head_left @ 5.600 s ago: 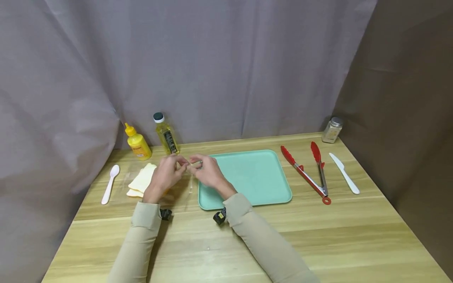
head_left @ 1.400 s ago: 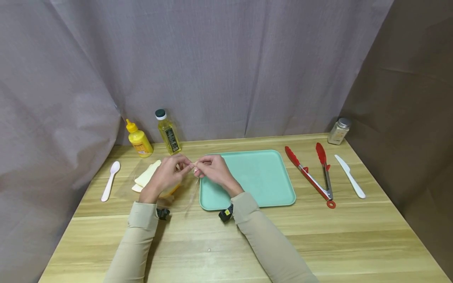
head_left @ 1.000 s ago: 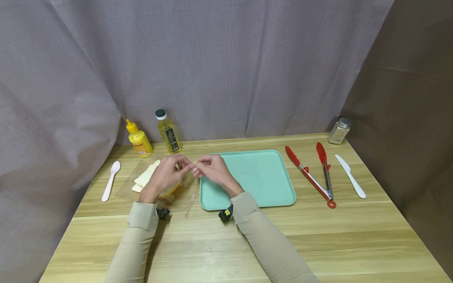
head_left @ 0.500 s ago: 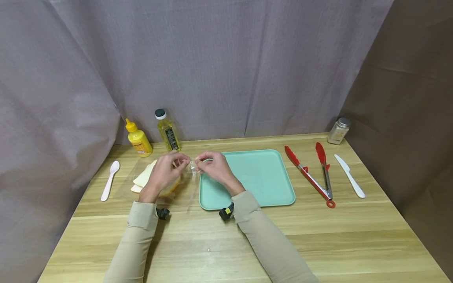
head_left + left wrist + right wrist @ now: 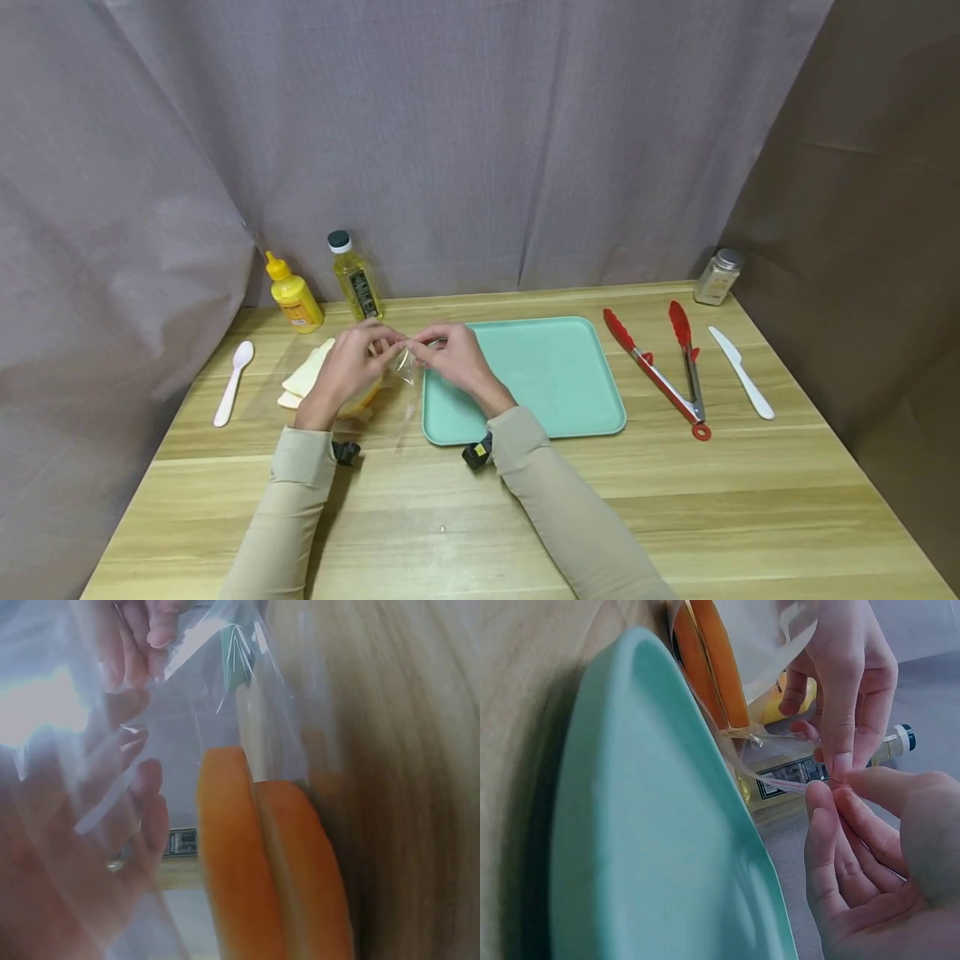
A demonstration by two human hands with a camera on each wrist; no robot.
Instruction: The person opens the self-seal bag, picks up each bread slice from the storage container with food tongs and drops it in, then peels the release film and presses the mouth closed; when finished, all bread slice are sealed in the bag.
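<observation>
Two bread slices (image 5: 306,373) with orange crust lie inside a clear plastic bag (image 5: 406,368), left of the mint-green tray (image 5: 536,375). My left hand (image 5: 347,368) reaches over the bread and pinches the bag's gathered end. Meeting it fingertip to fingertip, my right hand (image 5: 461,364) pinches the same end by the tray's left edge. The left wrist view shows the crusts (image 5: 236,855) upright behind the clear film. From the right wrist, a twisted strip of the bag (image 5: 780,784) runs to the touching fingertips; what exactly lies between them is hidden.
A white spoon (image 5: 234,383), yellow squeeze bottle (image 5: 294,298) and oil bottle (image 5: 356,283) stand or lie at the left and back. To the tray's right are red tongs (image 5: 660,383), a white knife (image 5: 741,372) and a shaker jar (image 5: 717,278).
Half a second ago the fingertips were slightly apart with crinkled film between them; now they touch. Both hands stay at the bag's end throughout. Nothing else on the table has moved.
</observation>
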